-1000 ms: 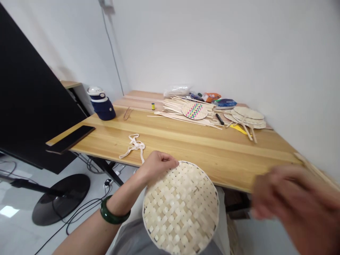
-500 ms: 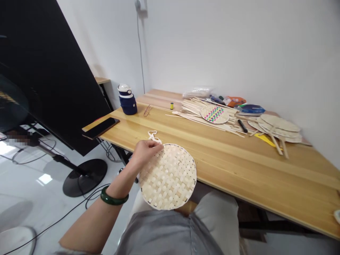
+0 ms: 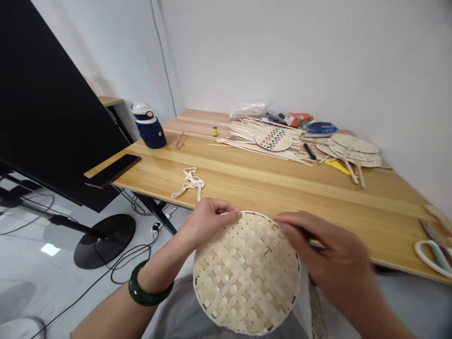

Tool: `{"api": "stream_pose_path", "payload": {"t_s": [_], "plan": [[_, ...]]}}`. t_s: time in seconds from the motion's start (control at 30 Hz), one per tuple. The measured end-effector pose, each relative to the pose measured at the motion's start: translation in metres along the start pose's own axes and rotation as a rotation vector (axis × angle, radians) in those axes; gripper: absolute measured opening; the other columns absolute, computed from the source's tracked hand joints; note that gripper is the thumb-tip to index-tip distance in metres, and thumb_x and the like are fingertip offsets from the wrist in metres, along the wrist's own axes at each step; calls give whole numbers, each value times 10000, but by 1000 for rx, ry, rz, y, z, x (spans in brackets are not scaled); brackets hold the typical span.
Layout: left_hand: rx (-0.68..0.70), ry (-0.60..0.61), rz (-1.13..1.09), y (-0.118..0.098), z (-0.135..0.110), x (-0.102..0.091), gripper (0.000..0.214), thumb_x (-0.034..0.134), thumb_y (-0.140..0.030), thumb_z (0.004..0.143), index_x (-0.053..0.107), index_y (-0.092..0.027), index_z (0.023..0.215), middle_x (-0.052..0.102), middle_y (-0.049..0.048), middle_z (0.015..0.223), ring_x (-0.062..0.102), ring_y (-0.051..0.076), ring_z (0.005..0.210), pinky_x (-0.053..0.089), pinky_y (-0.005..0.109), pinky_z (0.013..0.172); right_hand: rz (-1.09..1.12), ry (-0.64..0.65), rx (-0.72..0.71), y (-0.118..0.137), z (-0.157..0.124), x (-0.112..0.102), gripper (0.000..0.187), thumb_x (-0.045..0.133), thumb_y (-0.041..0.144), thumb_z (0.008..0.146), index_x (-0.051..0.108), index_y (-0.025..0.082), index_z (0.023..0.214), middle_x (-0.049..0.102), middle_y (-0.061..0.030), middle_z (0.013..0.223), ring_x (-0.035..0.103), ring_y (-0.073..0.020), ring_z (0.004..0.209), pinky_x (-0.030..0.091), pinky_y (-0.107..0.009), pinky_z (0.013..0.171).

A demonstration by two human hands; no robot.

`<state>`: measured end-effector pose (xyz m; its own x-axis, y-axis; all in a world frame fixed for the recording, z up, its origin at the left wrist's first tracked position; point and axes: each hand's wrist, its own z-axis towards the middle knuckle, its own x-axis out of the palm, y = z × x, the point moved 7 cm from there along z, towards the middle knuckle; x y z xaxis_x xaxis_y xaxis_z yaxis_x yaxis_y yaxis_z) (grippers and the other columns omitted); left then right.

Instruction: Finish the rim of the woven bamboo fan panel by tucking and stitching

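Observation:
A round woven bamboo panel point(image 3: 247, 273) with white edging and dark stitches is tilted above my lap. At its upper rim, my left hand point(image 3: 213, 219) pinches the edging between thumb and fingers. My right hand point(image 3: 326, 249), slightly blurred, is closed at the upper right rim with its fingertips against or just over the edge. Whatever those fingers hold is hidden. From beside my left hand, a white fabric tape point(image 3: 190, 181) runs onto the table and lies there in loose loops.
The wooden table point(image 3: 226, 176) carries a phone point(image 3: 115, 170), a blue flask point(image 3: 150, 129), a yellow thread spool point(image 3: 215, 132), bamboo strips point(image 3: 243, 136), a coloured woven disc point(image 3: 273, 138), a black marker point(image 3: 310, 151) and several handled fans point(image 3: 356, 143). Scissors point(image 3: 432, 252) lie at the right edge.
My right hand has come into view and reached the panel's rim. The panel and my left hand are lower and further right in view; more of the white tape shows.

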<state>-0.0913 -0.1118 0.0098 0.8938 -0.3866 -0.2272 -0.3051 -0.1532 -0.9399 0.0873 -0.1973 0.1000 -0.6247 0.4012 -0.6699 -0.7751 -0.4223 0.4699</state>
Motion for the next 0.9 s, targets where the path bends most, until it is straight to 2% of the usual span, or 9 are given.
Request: {"api": "stream_pose_path", "payload": {"t_s": [0.1,0.2,0.57,0.9], "plan": [[28,35,24,-4,-4,8,212,672,-351,740,728,-153,691,624,-12,611,464,81,536,313,190,480,-20,36,-12,2,-2,32,154,522,167,900,673,195,887,719,15,805,671,-123,706,479,-229,615],[61,49,37,-9,-8,10,204,661,-334,755,729,-156,681,626,-13,616,452,81,539,304,188,472,-96,41,-19,1,-9,47,140,518,172,908,653,179,872,692,15,767,650,-130,688,442,-250,612],[66,40,45,-10,-9,11,200,664,-331,764,727,-161,679,638,-20,618,449,73,530,300,185,466,-204,23,-152,8,-11,48,193,496,155,927,655,150,817,636,-10,704,611,-153,657,359,-276,582],[63,38,50,-10,-9,13,188,668,-322,763,724,-164,677,659,-19,636,484,80,546,319,188,479,-163,39,-119,5,-13,47,168,506,158,918,655,152,841,655,-16,738,626,-158,675,361,-275,587]]}}
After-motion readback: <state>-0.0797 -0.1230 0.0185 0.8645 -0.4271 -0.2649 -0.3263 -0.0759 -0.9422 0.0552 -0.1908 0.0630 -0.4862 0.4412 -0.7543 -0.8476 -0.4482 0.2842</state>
